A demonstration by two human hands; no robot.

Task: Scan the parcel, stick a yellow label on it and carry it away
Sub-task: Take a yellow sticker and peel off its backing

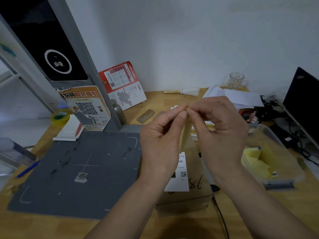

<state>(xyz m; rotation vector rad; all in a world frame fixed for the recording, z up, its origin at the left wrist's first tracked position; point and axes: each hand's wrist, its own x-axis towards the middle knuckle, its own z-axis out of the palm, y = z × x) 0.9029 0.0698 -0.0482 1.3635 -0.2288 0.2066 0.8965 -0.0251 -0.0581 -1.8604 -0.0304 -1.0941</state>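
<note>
Up over the parcel (193,173), which lies on the counter (155,99) beside the grey mat (77,169), both hands pinch the yellow label (185,133) at its top edge: left hand (162,133), right hand (219,128), fingers curled, fingertips meeting.

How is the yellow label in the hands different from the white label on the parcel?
The yellow label hangs in the air, pinched at its top by the left hand and right hand; the white label lies stuck flat on the parcel. The yellow label looks blank; the white label carries print and a QR code.
</note>
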